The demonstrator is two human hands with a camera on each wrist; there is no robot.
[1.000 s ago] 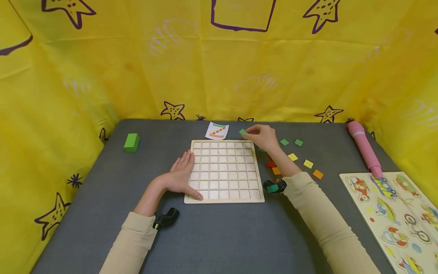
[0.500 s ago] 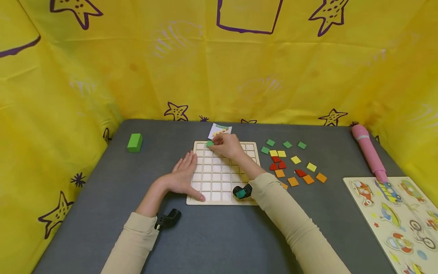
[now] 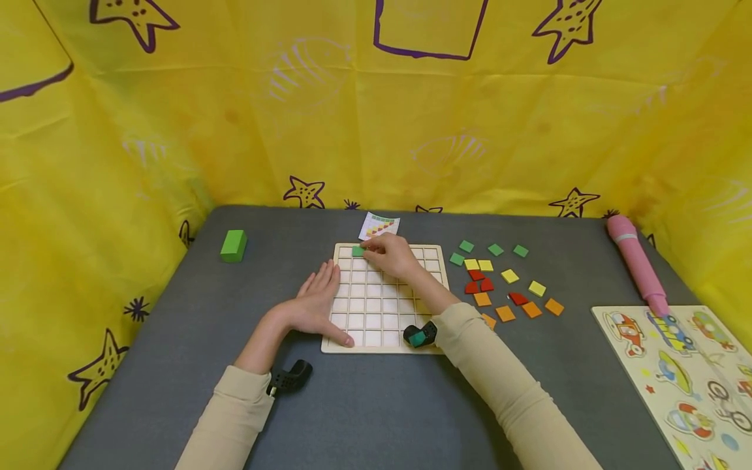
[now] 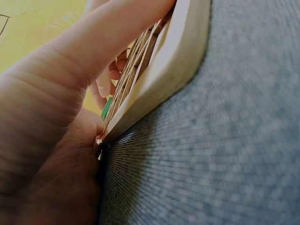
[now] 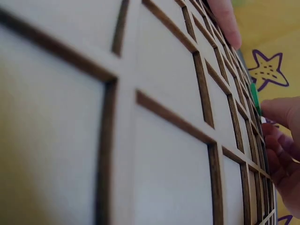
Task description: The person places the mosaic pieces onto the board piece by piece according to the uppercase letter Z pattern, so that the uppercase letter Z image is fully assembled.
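A wooden grid board (image 3: pixel 382 350) with square cells lies flat on the dark table. My left hand (image 3: pixel 314 303) rests along its left edge, fingers straight, thumb over the near left corner; in the left wrist view the thumb (image 4: pixel 70 51) crosses the board's rim (image 4: pixel 154 84). At the far row, near the left corner, my right hand (image 3: pixel 392 256) pinches a green square tile (image 3: pixel 358 251) by its right side. The right wrist view shows the fingertips (image 5: pixel 269 108) against that tile (image 5: pixel 254 96), partly hidden. Just beyond the board lies a small printed pattern card (image 3: pixel 380 225).
Right of the board lie several loose green tiles (image 3: pixel 496 249), yellow tiles (image 3: pixel 510 276), red pieces (image 3: pixel 476 287) and orange tiles (image 3: pixel 504 313). A green block (image 3: pixel 234 246) stands at left. A pink microphone (image 3: pixel 637 264) touches a picture puzzle board (image 3: pixel 605 320) at right.
My right hand has carried the green tile leftward from beyond the board's far right corner to the far row, then lowered it slightly. The left hand keeps its place on the board.
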